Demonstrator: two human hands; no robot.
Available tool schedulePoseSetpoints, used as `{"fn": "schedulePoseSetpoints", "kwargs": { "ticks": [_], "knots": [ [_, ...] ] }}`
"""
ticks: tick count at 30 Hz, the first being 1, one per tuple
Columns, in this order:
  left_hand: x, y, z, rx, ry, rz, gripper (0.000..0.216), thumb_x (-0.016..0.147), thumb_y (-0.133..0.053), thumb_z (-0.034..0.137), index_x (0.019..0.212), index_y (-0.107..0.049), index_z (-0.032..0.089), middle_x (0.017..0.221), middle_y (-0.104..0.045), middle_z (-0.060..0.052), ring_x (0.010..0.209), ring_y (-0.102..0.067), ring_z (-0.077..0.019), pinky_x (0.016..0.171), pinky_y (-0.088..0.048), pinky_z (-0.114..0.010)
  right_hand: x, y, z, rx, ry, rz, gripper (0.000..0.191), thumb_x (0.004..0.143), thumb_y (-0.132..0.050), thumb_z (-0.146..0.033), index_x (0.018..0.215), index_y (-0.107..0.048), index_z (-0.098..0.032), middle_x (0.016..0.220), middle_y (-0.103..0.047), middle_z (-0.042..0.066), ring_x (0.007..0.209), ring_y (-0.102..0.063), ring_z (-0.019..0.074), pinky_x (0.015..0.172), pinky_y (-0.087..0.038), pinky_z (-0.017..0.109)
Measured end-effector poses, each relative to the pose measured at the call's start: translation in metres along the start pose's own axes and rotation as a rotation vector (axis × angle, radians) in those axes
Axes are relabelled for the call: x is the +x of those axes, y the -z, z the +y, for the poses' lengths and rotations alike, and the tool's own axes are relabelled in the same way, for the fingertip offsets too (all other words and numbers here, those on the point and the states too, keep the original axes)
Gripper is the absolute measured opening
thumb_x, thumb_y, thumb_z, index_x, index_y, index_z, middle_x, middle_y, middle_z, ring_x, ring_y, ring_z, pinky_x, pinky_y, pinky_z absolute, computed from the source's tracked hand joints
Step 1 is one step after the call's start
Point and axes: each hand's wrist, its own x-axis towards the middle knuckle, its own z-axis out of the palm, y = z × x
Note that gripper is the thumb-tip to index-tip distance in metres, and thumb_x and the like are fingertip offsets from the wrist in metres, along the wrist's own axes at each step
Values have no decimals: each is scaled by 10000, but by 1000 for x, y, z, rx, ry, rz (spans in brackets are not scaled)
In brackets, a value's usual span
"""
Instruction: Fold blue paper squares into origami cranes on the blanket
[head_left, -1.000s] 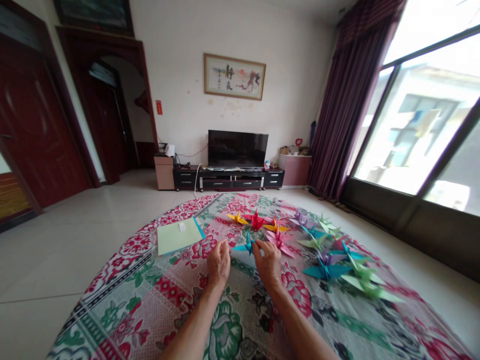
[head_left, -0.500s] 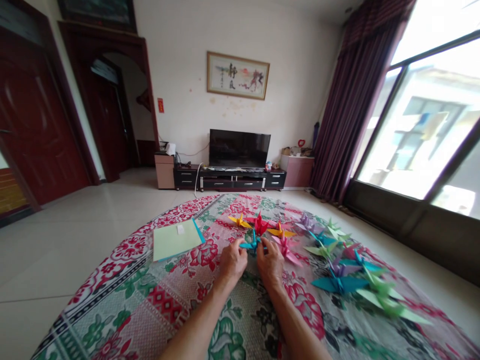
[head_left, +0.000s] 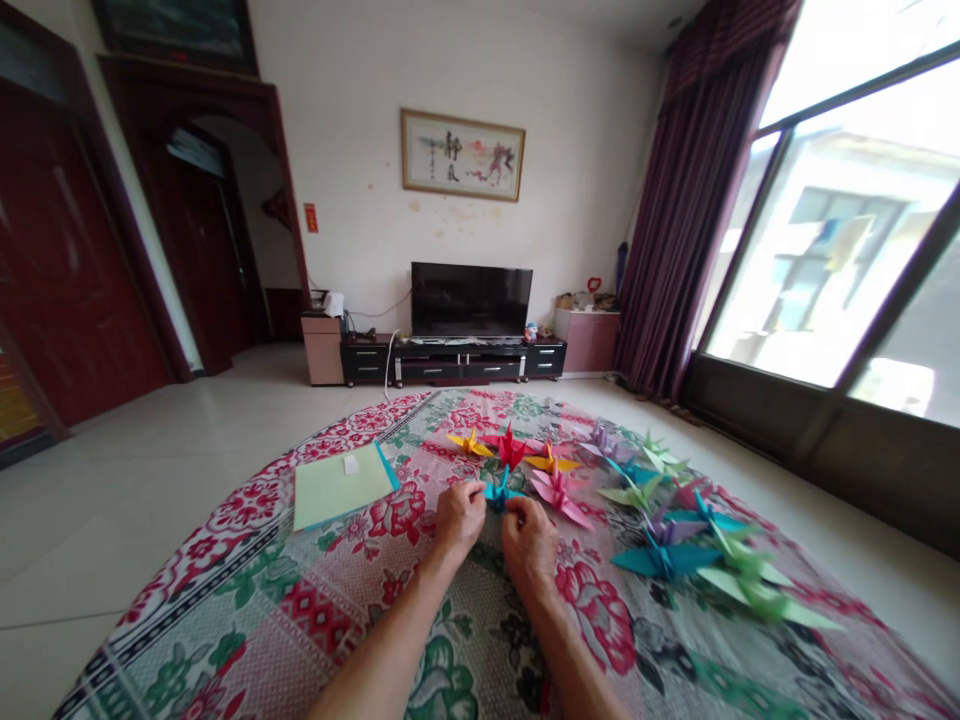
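My left hand [head_left: 460, 517] and my right hand [head_left: 529, 534] are side by side over a flowered blanket [head_left: 315, 620], and both pinch a small teal paper crane [head_left: 500, 492] between their fingertips. Just beyond it lie a pink crane [head_left: 556, 492], a red crane [head_left: 508, 447], a yellow crane [head_left: 466, 442] and an orange crane [head_left: 551, 461]. Several more cranes in teal [head_left: 660, 556], green [head_left: 757, 590] and purple [head_left: 660, 520] spread to the right.
A stack of light green paper sheets [head_left: 337, 484] lies on the blanket to the left. Tiled floor [head_left: 135, 480] surrounds the blanket. A TV [head_left: 471, 299] on a low cabinet stands at the far wall; a curtained window [head_left: 847, 230] is on the right.
My hands have moved closer together on the teal crane, whose wings now look less spread. The view shifted slightly.
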Motion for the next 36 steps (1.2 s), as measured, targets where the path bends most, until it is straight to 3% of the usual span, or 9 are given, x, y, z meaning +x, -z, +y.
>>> {"fn": "schedulePoseSetpoints", "kwargs": {
  "ticks": [10,20,28,36],
  "knots": [
    [23,-20,0,-393,246,33,292,749,-488,155,985,-657,127,752,-716,-63,690,-667,-145,599,-501,-213,-1,12,-3,52,-91,71,263,690,-392,-223,667,-652,-188,620,-672,42,563,-592,184,572,-419,268],
    [25,-31,-5,-305,268,52,290,750,-482,180,965,-673,144,774,-718,-58,720,-667,-147,629,-497,-214,-1,10,-2,22,-76,74,285,680,-377,-219,659,-661,-200,620,-678,39,566,-599,191,578,-423,273],
    [27,-23,-6,-237,269,173,295,755,-480,220,957,-689,168,736,-716,-60,711,-660,-171,665,-497,-250,-1,10,-3,48,-90,65,280,684,-377,-213,659,-655,-198,648,-682,43,596,-608,188,598,-426,271],
    [27,-27,-1,-167,254,114,288,745,-476,199,922,-701,178,718,-715,-55,721,-658,-168,670,-494,-244,-1,9,0,12,-74,72,274,682,-387,-205,654,-659,-212,631,-682,36,594,-608,191,588,-420,271]
  ]
}}
